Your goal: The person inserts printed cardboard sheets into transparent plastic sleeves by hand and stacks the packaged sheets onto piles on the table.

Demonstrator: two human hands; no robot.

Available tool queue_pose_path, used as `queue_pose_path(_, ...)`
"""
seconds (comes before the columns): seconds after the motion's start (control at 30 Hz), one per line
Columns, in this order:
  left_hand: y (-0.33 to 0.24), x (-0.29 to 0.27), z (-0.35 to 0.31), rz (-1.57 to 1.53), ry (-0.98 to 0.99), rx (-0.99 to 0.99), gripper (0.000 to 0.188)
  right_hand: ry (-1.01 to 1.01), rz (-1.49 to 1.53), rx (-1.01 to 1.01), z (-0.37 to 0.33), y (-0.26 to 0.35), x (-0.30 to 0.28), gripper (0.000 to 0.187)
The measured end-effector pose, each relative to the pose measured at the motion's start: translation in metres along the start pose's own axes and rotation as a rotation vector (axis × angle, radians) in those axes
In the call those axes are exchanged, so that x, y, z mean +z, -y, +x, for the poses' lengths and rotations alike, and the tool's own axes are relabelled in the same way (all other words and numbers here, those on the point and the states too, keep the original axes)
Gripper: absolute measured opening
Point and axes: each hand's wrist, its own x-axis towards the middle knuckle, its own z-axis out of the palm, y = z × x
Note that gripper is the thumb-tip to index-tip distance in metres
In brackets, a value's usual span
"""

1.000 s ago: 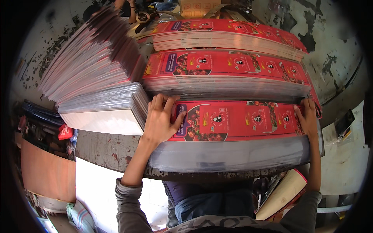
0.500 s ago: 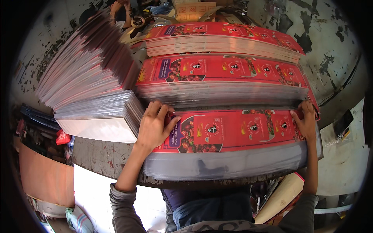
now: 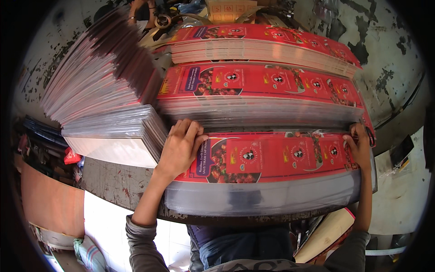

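Note:
A long red printed sheet (image 3: 281,156) with food pictures lies on top of a stack of clear plastic-covered sheets (image 3: 267,197) right in front of me. At its far left corner my left hand (image 3: 180,147) is closed, fingers curled over the far edge and thumb against them. My right hand (image 3: 359,145) pinches the far right corner in the same way, its fingertips partly hidden. Beyond the hands stands a second tall stack of red printed sheets (image 3: 276,81) with glossy, layered edges.
Further back is another red stack (image 3: 272,36). A fanned, leaning pile of plastic-covered sheets (image 3: 104,90) stands at left, close to my left hand. A tape roll (image 3: 162,21) and another person's hand (image 3: 138,7) show at the back. The worn dark table (image 3: 113,181) has a curved near edge.
My left thumb has drawn in toward its fingers, and my right fingers have closed up slightly at the corner. The stacks keep their places, apart from a small shift of the whole view.

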Motion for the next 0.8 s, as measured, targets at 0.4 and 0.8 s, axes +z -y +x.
queue_pose_path(0.4, -0.001, 0.002, 0.001, -0.064, -0.028, -0.043, 0.015, -0.021, -0.153, -0.155, 0.001, 0.003, -0.003, 0.027)
queue_pose_path(0.8, -0.019, -0.031, 0.012, 0.023, -0.207, 0.061, 0.015, -0.214, -0.197, -0.271, 0.01, 0.005, -0.017, 0.025)
